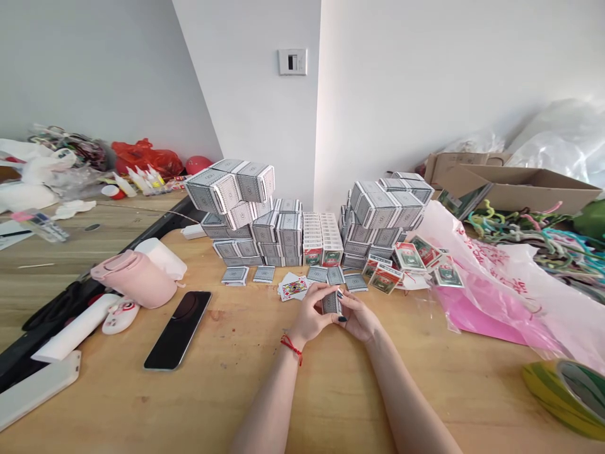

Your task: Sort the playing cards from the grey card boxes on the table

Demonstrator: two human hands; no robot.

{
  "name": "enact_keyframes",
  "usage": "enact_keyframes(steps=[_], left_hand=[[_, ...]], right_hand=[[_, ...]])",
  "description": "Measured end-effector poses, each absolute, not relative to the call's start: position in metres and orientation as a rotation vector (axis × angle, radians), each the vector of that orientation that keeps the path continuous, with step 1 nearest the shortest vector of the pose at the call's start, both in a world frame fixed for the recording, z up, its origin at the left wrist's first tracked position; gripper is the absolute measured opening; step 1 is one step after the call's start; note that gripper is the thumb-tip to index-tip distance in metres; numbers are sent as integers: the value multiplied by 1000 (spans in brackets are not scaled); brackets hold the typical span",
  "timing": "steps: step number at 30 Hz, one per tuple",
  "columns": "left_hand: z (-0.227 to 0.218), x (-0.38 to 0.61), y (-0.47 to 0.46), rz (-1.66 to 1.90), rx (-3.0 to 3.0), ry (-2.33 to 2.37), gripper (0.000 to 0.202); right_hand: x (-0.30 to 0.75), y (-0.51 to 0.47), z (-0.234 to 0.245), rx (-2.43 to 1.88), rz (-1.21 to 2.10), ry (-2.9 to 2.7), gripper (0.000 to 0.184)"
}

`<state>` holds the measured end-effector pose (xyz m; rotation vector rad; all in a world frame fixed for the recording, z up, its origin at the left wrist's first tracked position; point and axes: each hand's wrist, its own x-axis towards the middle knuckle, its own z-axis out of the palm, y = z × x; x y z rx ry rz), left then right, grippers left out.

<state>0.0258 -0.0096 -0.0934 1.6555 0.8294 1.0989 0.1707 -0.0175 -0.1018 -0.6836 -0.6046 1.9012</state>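
Grip is what matters here, as we judge it. Our left hand (309,315), the one with the red string bracelet (292,345) at its wrist, and our right hand (359,318) are pressed together around a small grey-backed deck of playing cards (331,302). The fingertips pinch its short edges from both sides. The deck stands on edge between the hands, just above the pale wooden bench (236,391), with its patterned back towards us. We cannot tell whether its lower edge touches the wood.

To handle it well, we think the pressure should be even from both sides and light. Too hard a squeeze would bow the cards, and too loose a one would let the middle ones slip out. Fingertips along the edges rather than across the faces leave the cards free to slide flush. Resting the lower edge on the bench would level them without forcing them.

Space is tight. A fan of loose face-up cards (293,287) lies just beyond the left hand, and a row of small grey-backed decks (317,273) sits just behind the hands. Behind those are the piled grey-patterned card boxes (246,214) and a block of red-and-green printed boxes (321,243). We would work low and close to ourselves, elbows in, so that nothing behind gets knocked. The black smartphone (178,329) lies well apart on the left.
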Motion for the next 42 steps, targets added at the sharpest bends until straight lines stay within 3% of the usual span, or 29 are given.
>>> enact_keyframes(steps=[16, 23, 28, 35, 42], left_hand=[[-87, 27, -12, 1089, 1627, 724, 54], [-84, 30, -13, 1130, 1455, 645, 47], [-85, 30, -12, 1219, 1280, 858, 36], [-86, 34, -9, 913, 1012, 861, 61], [-81, 29, -7, 761, 1010, 870, 58]], right_hand=[[160, -19, -95, -683, 1720, -525, 22], [163, -18, -94, -752, 1546, -514, 32], [161, -16, -90, -813, 1315, -532, 42], [157, -22, -87, -915, 1154, -818, 55], [156, -23, -92, -955, 1109, -1071, 61]])
